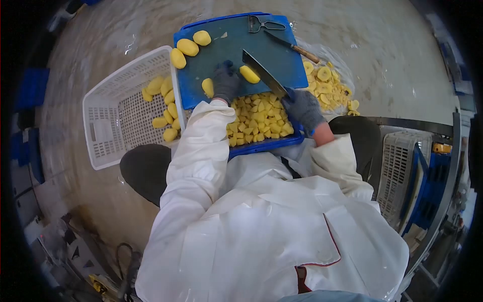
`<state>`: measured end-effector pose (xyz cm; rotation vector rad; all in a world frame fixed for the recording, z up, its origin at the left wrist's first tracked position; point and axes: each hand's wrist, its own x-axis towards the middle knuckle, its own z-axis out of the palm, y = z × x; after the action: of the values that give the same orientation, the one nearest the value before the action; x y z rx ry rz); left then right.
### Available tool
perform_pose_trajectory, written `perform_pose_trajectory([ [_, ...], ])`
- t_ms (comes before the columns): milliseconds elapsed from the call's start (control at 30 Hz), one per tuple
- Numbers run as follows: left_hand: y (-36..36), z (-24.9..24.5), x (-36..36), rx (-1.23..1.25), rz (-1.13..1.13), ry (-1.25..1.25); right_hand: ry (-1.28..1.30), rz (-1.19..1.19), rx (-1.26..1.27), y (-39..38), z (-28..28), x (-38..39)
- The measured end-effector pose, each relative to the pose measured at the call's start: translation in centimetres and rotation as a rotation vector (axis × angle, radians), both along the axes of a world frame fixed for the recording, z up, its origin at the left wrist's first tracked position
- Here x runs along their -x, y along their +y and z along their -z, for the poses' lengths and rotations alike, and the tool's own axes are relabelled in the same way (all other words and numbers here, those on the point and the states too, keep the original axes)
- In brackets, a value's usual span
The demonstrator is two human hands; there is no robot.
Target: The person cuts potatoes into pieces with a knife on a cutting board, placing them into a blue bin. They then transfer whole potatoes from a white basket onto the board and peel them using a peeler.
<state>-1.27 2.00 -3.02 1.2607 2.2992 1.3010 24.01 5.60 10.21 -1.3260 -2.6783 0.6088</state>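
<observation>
My right hand [304, 108], in a grey glove, is wrapped round the handle of a broad-bladed kitchen knife [266, 75]. Its blade slants up and left over the blue-rimmed cutting board [221, 45]. Just left of the blade lies a peeled potato [249, 75]. My left hand [226, 81], also gloved, rests on the board with its fingers apart, between that potato and another potato piece [208, 87] at its outer side. Whole peeled potatoes [187, 47] sit along the board's left edge. Diced potato [256, 118] fills a blue crate [266, 147] below the board.
A white basket [100, 151] on the left holds several peeled potatoes [171, 110]. On the board's far right lie a peeler [266, 24] and a wooden-handled small knife [292, 46]. Potato slices [327, 88] lie on clear plastic at right. A pale crate [402, 171] stands farther right.
</observation>
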Motion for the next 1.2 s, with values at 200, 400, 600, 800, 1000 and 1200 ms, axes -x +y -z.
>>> perform_pose_trajectory([
  [200,1.0,-3.3,-0.6,-0.173,-0.052,-0.169,-0.068,-0.027,0.021,-1.7,0.7,-2.4],
  [400,3.3,-7.2,-0.7,-0.058,0.028,-0.08,-0.15,-0.05,0.009,-1.5,-0.6,-1.9],
  [600,4.9,-9.1,-1.0,0.308,0.199,-0.142,-0.188,-0.068,0.031,-0.9,0.2,-1.9],
  [800,5.6,-4.2,-0.4,0.407,0.307,-0.136,-0.29,-0.087,0.055,-0.3,3.7,-1.6],
  [1000,5.0,-3.5,2.3,0.24,0.495,-0.714,-0.201,-0.086,0.07,1.1,4.0,-2.7],
  [1200,2.1,-0.7,1.3,0.163,0.693,0.082,-0.14,-0.164,0.036,2.5,4.9,-4.1],
])
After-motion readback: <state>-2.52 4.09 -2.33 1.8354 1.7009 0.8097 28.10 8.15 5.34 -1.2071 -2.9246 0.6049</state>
